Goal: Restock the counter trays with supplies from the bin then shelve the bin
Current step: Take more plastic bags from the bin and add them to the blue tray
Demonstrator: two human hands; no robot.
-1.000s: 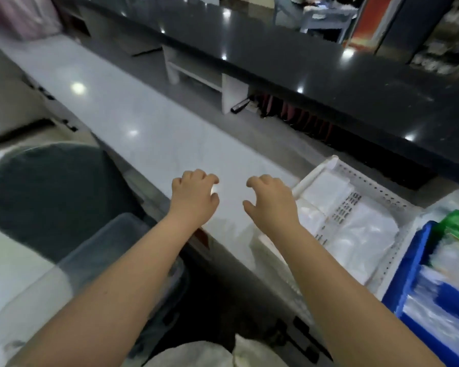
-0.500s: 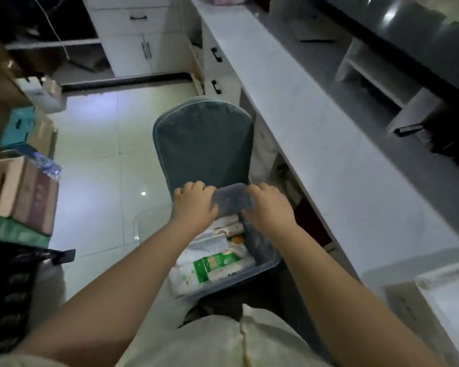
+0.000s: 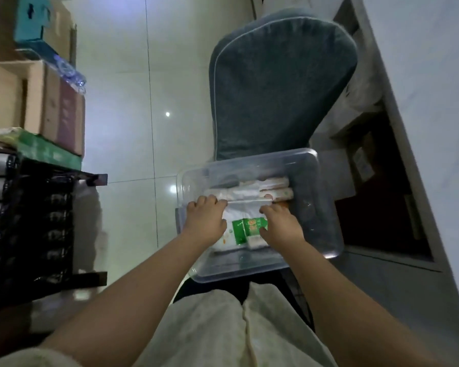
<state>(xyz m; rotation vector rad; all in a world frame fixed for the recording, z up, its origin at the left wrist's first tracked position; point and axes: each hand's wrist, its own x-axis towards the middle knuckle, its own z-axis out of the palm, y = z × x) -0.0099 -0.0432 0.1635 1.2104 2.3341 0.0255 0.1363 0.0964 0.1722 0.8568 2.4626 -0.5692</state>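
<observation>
From my remote seat I see the clear bin (image 3: 319,218) sitting on the seat of a grey-green chair (image 3: 281,83), near centre and just left of the counter (image 3: 421,75). Both hands are inside it. The left hand (image 3: 206,224) and right hand (image 3: 282,227) lie side by side on a white packet (image 3: 239,213) with a green label. Each hand's fingers are held close together and curled down over the packet's far edge, but I cannot see the fingertips. Just beyond the knuckles, rolled packs (image 3: 264,188) with orange print lie across the far part of the bin. Cardboard boxes (image 3: 35,102) and a black rack (image 3: 32,221) stand at the left, across the pale tiled floor (image 3: 133,102).
</observation>
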